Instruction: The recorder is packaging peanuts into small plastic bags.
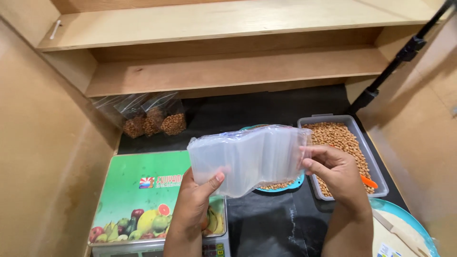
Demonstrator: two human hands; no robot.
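My left hand (197, 200) grips the lower left edge of a thick stack of clear plastic zip bags (247, 159), thumb on the front. My right hand (333, 171) pinches the stack's right edge with fingers curled around it. The stack is held up over a blue plate (285, 186) with some peanuts, mostly hidden behind the bags. A grey tray of peanuts (342, 143) with an orange scoop (369, 182) lies just right of my right hand.
A green-topped weighing scale (138, 195) with fruit pictures sits at the lower left. Several filled clear bags of nuts (152, 119) stand at the back left. Wooden shelves (228, 71) rise behind. A black stand pole (400, 57) leans at right; a blue-rimmed plate (404, 228) sits at bottom right.
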